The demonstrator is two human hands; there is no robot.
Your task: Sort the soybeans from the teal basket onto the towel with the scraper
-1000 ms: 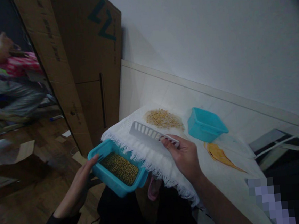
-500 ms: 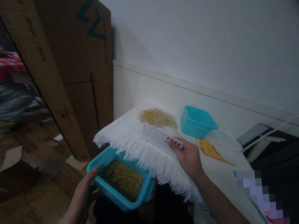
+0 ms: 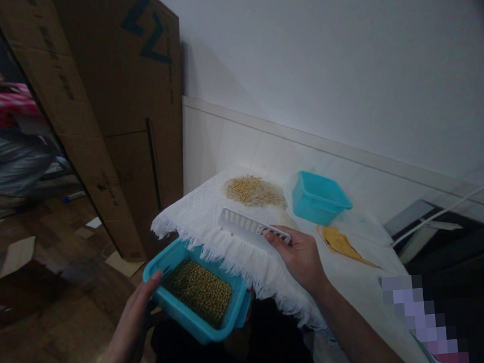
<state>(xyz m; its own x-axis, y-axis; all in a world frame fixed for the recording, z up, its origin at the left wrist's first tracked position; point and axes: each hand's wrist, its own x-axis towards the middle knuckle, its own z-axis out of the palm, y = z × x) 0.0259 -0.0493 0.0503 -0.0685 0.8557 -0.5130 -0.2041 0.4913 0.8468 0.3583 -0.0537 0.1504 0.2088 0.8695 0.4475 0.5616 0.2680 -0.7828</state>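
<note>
My left hand [image 3: 140, 306] grips the left rim of a blue plastic bin [image 3: 186, 319] below the table's front edge. Inside it lie many yellow-green beans [image 3: 205, 292]. Closed on the right end of a white slotted plastic strip [image 3: 246, 232] is my right hand [image 3: 297, 253]. The strip lies low over the white fringed cloth [image 3: 197, 208]; whether its whole edge touches the cloth I cannot tell. A few loose beans [image 3: 225, 231] show by its front edge. Behind the strip spreads a pile of tan beans and pale grains [image 3: 253, 190].
A second blue bin [image 3: 320, 200] stands at the back right of the table, with a dry yellow-brown leaf [image 3: 343, 243] before it. A tall cardboard box [image 3: 133, 100] rises at left. Beyond it a person in a red checked top [image 3: 4, 109] sits.
My right hand has drawn the slotted strip slightly left and toward me, with loose beans at its front edge. The blue bin in my left hand has barely shifted.
</note>
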